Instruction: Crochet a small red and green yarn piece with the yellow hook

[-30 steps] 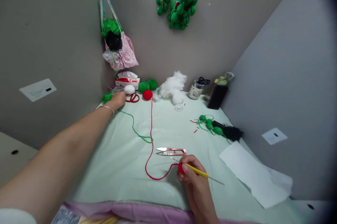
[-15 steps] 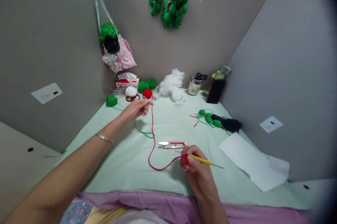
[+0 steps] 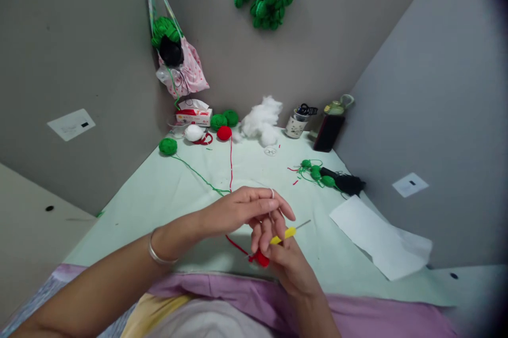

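Note:
My right hand [image 3: 293, 264] is closed round a yellow-handled crochet hook [image 3: 283, 236] and a small red crocheted piece [image 3: 261, 258]. The hook's thin metal end shows beside the red piece. Just above it, my left hand [image 3: 244, 211] reaches across with fingers loosely extended and apart, partly covering the right hand's fingers. No object shows in its grasp. Red yarn [image 3: 231, 161] runs from a red yarn ball [image 3: 224, 133] at the back, passes behind my left hand and reaches the red piece. The thread snips are hidden behind my hands.
Green yarn [image 3: 194, 170] trails from a green ball [image 3: 168, 146] at left. White stuffing [image 3: 260, 124], a cup of tools [image 3: 296, 124] and a bottle [image 3: 335, 110] stand at the back. Green pieces [image 3: 316, 173], black yarn [image 3: 349, 187] and white paper [image 3: 383, 237] lie at right.
My left hand has come back from near the red ball to over my right hand. The right hand has shifted slightly left, and the hook's tilt has changed. The view has tipped down a little.

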`<state>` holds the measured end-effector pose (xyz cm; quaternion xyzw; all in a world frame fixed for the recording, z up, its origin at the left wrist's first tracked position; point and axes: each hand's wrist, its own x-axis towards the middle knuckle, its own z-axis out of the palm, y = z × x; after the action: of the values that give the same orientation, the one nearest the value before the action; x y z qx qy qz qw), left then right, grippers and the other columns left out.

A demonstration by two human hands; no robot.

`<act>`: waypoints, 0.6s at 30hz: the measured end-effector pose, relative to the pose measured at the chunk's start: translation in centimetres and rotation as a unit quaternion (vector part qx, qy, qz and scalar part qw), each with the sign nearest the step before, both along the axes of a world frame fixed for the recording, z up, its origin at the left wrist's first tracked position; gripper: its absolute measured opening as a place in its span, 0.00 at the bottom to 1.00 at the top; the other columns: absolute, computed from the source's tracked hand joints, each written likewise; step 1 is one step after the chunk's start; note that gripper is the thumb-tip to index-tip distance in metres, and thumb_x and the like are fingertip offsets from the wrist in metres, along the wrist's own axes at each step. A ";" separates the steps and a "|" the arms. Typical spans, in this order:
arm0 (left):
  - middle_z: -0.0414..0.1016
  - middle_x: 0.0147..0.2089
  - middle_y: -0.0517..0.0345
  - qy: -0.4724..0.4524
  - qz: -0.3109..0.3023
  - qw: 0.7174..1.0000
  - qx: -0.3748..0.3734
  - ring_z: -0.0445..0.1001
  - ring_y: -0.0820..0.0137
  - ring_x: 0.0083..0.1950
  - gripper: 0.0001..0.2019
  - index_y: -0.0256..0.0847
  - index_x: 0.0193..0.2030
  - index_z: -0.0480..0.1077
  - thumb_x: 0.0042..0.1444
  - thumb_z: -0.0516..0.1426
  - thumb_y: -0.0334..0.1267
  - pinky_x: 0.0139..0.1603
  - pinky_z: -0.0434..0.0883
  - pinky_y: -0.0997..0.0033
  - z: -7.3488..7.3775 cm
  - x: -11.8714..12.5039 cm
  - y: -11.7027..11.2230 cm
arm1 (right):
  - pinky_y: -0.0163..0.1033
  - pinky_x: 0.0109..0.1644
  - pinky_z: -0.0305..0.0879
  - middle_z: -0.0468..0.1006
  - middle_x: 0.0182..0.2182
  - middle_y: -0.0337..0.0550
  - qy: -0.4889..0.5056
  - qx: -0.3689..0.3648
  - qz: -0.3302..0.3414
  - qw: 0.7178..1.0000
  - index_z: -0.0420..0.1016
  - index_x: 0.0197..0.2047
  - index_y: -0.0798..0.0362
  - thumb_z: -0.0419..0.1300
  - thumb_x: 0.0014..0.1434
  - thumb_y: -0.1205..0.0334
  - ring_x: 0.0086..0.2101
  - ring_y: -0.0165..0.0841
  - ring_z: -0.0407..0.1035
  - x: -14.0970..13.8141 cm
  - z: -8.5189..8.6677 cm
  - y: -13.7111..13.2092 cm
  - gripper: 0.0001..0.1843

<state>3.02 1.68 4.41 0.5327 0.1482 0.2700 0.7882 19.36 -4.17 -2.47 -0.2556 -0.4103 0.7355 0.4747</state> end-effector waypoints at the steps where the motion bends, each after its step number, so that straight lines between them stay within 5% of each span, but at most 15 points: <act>1: 0.80 0.35 0.53 -0.002 -0.014 1.000 -0.002 0.78 0.72 0.24 0.19 0.36 0.48 0.77 0.69 0.60 0.52 0.22 0.72 0.76 0.4 -0.3 0.4 | 0.34 0.29 0.55 0.77 0.28 0.41 -0.011 0.000 0.001 1.000 0.80 0.29 0.52 0.77 0.49 0.54 0.27 0.28 0.61 0.0 -0.1 -0.1 0.14; 7: 0.78 0.37 0.57 0.058 0.083 0.992 0.079 0.68 0.81 0.22 0.13 0.36 0.44 0.79 0.71 0.58 0.43 0.21 0.63 0.80 2.2 -1.4 2.2 | 0.32 0.27 0.51 0.74 0.23 0.35 -0.058 -0.012 0.047 0.997 0.83 0.37 0.52 0.80 0.45 0.52 0.22 0.24 0.56 0.7 -0.6 -0.6 0.20; 10: 0.81 0.41 0.54 0.081 -0.005 0.992 0.097 0.67 0.81 0.21 0.14 0.37 0.49 0.78 0.73 0.54 0.43 0.20 0.62 0.79 2.5 -0.7 0.8 | 0.35 0.29 0.59 0.77 0.24 0.39 -0.073 0.003 -0.012 0.997 0.83 0.33 0.51 0.76 0.50 0.47 0.25 0.29 0.63 0.9 -0.7 -0.5 0.16; 14: 0.82 0.40 0.51 0.045 -0.102 0.990 0.087 0.71 0.78 0.24 0.19 0.39 0.54 0.77 0.74 0.53 0.50 0.24 0.69 0.78 2.1 0.4 -1.3 | 0.47 0.42 0.73 0.79 0.23 0.46 -0.140 0.029 -0.002 0.990 0.76 0.20 0.48 0.65 0.60 0.33 0.33 0.41 0.75 1.2 -1.2 -0.6 0.29; 18: 0.82 0.38 0.52 -0.021 -0.114 0.993 0.018 0.74 0.75 0.23 0.19 0.37 0.52 0.78 0.74 0.53 0.49 0.20 0.69 0.79 2.3 0.0 -0.4 | 0.42 0.39 0.72 0.80 0.30 0.44 -0.189 0.066 0.050 0.978 0.82 0.30 0.49 0.74 0.52 0.41 0.35 0.37 0.74 1.2 -1.3 -1.4 0.20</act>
<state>2.98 1.32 6.66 0.5541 0.0648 0.1918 0.8074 20.60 -5.53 -3.74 -0.3375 -0.5526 0.6680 0.3667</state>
